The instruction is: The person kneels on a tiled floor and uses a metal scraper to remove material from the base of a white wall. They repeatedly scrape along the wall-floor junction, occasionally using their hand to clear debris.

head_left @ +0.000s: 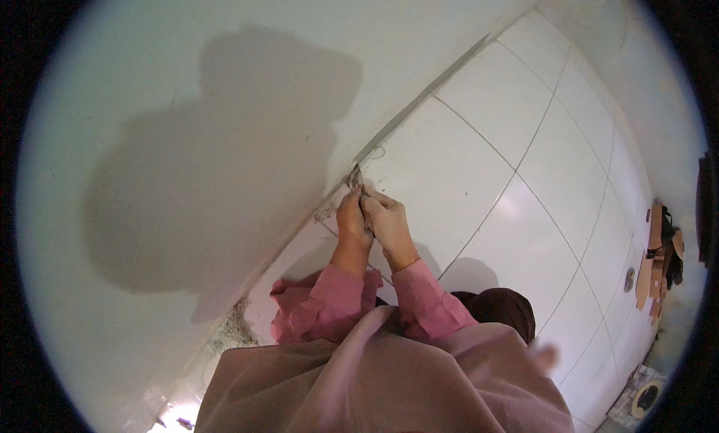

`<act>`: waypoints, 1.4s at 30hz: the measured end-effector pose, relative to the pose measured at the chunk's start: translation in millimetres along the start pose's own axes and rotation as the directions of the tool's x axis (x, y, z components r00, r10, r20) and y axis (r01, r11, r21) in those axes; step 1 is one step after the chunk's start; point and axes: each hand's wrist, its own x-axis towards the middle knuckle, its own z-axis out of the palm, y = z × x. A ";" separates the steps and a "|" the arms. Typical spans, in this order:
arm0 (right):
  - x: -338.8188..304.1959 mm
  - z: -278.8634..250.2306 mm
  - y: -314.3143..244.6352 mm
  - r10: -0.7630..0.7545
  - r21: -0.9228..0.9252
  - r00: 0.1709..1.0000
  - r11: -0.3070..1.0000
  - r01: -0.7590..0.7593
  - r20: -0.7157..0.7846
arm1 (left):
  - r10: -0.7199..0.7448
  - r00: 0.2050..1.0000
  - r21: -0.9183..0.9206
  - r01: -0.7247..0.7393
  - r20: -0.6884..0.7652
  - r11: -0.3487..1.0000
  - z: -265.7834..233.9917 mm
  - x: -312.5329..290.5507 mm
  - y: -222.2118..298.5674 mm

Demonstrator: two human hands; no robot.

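1. Two bare hands, left hand (352, 217) and right hand (388, 223), are closed together around a narrow, dirt-caked scraper-like tool (354, 177).
2. Its tip lies at the seam between pale wall (180, 171) and white floor tiles (479, 133); whether it touches, I cannot tell.
3. Greyish debris (238, 326) lies along the wall's foot.

glossy floor tiles (517, 201), matt wall (180, 178), cloth sleeves (427, 302)

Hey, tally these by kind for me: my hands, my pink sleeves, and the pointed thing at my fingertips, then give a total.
Hands: 2, left hand and right hand
Pink sleeves: 2
Pointed thing: 1
Total: 5
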 end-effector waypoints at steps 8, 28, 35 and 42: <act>-5.0 -4.8 -16.1 0.052 0.197 0.994 0.978 -0.069 0.092 | 0.015 1.000 -0.055 -0.015 0.012 0.998 1.4 -0.7 -2.3; 4.7 -26.5 -33.6 0.222 0.256 0.968 0.935 -0.245 0.117 | 0.051 0.998 0.004 -0.051 0.023 0.999 10.5 -4.6 -5.4; 9.0 -42.6 -47.7 0.225 0.287 0.974 0.932 -0.223 0.028 | -0.036 0.999 -0.057 0.038 0.024 0.998 15.5 -10.7 -5.6; 8.8 -21.8 -58.4 0.181 0.288 0.982 0.939 -0.188 0.050 | -0.004 0.991 -0.031 0.008 0.130 0.999 4.8 -2.4 -10.0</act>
